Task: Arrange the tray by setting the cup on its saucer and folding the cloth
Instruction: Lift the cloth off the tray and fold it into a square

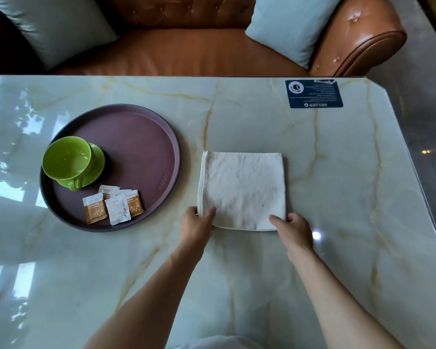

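Note:
A white cloth (242, 190) lies folded into a square on the marble table, right of the tray. My left hand (198, 224) pinches its near left corner and my right hand (291, 229) pinches its near right corner. A round maroon tray (146, 137) sits at the left. On it a green cup (67, 158) stands on a green saucer (98, 159), handle toward me. Several small sachets (113, 206) lie on the tray's near part.
A dark blue card (314, 93) lies at the table's far right. Behind the table's far edge stands a brown leather sofa (186, 51) with two pale cushions (290, 26). The table's right corner is cut at an angle.

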